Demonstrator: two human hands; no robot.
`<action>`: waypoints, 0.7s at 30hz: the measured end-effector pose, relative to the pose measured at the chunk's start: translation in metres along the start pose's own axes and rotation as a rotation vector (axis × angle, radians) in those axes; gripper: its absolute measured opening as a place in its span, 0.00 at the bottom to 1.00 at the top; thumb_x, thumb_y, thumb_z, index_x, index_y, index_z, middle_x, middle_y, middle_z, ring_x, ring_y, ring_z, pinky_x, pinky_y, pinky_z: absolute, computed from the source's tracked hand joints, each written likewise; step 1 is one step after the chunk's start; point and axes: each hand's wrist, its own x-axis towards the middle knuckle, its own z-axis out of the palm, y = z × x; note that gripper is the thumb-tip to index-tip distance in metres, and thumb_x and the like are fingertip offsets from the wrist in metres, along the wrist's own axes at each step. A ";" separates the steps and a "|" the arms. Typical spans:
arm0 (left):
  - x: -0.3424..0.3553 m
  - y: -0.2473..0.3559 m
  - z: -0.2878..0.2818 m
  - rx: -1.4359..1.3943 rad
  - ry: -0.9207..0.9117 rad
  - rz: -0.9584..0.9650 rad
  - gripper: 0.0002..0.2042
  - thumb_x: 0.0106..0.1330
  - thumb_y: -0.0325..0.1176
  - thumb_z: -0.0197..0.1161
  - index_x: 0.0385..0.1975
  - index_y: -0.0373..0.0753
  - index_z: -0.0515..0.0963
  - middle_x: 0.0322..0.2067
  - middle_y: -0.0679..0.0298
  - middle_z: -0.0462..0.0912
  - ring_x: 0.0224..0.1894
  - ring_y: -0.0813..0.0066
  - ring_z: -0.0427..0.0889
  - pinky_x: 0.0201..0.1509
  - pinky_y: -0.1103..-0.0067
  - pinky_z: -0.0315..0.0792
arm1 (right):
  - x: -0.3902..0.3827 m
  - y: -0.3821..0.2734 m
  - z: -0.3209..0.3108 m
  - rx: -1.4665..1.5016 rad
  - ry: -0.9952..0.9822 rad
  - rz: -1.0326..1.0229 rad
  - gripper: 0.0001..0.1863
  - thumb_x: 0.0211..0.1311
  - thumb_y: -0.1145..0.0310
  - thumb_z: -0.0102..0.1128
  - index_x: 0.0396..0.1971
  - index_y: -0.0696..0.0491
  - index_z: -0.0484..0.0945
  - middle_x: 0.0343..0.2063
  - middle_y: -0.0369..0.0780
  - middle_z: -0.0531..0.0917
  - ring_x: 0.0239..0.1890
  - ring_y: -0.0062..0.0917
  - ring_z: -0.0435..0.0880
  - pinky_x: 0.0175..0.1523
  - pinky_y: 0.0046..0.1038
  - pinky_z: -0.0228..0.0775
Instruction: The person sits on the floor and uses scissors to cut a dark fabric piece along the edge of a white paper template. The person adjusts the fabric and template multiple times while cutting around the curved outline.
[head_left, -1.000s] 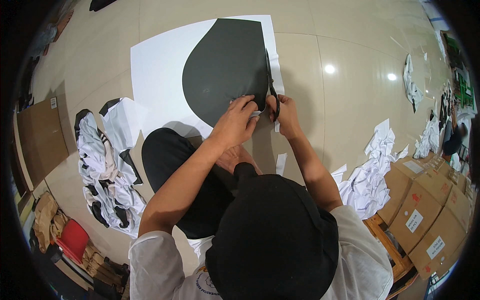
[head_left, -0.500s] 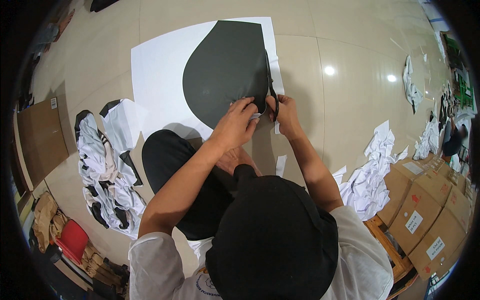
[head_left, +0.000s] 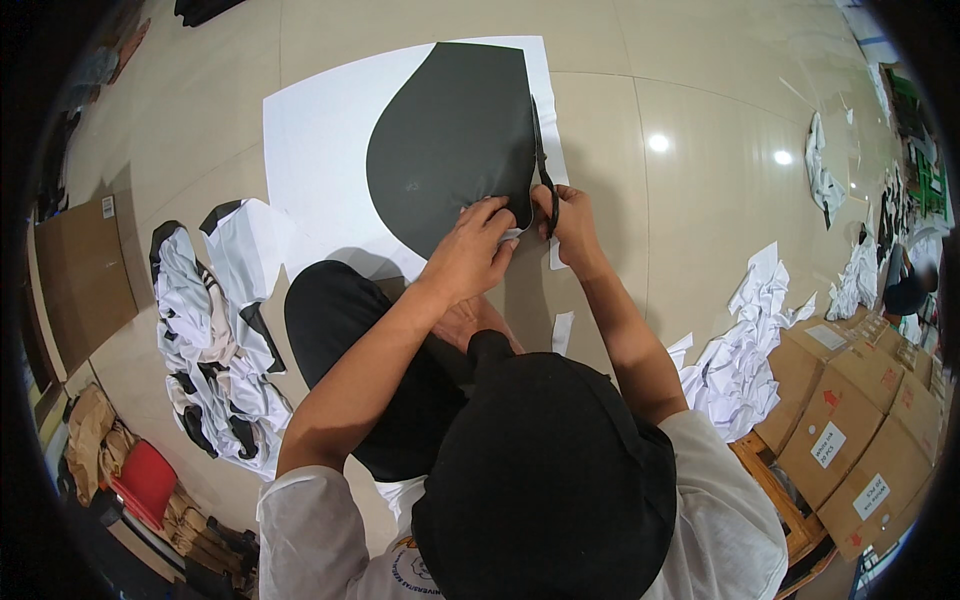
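So I see right hand (head_left: 572, 224) gripping scissors (head_left: 541, 150), likely mid-cut along dark panel (head_left: 445, 135), left hand (head_left: 468, 252) pinching it; next snip wants tautness.

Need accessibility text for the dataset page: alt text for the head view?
Overhead view: a person's right hand holds black scissors along the right edge of a large dark grey shape on a white sheet, with the left hand at the shape's lower right. Piles of cut pieces lie on the tiled floor to either side.

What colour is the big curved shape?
The big curved shape is dark grey; the head view shows it best.
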 end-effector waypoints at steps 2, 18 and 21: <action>0.000 0.000 0.000 -0.001 0.006 0.005 0.13 0.73 0.31 0.68 0.53 0.34 0.79 0.68 0.41 0.76 0.70 0.35 0.75 0.77 0.53 0.69 | 0.002 0.000 0.001 -0.011 0.009 0.004 0.17 0.60 0.60 0.74 0.25 0.58 0.81 0.18 0.35 0.79 0.17 0.20 0.76 0.23 0.25 0.64; 0.001 -0.001 0.000 -0.011 -0.002 0.004 0.13 0.73 0.31 0.67 0.53 0.35 0.79 0.68 0.40 0.76 0.70 0.35 0.76 0.76 0.53 0.70 | 0.012 -0.003 0.005 0.013 0.016 -0.028 0.17 0.58 0.59 0.74 0.24 0.57 0.79 0.18 0.35 0.78 0.15 0.20 0.74 0.22 0.26 0.62; 0.001 0.000 -0.001 -0.018 -0.006 0.000 0.13 0.73 0.31 0.67 0.53 0.35 0.79 0.68 0.40 0.76 0.70 0.35 0.75 0.75 0.54 0.71 | 0.017 -0.003 0.006 0.019 0.027 -0.017 0.16 0.56 0.61 0.75 0.23 0.57 0.79 0.18 0.35 0.78 0.16 0.20 0.74 0.22 0.26 0.62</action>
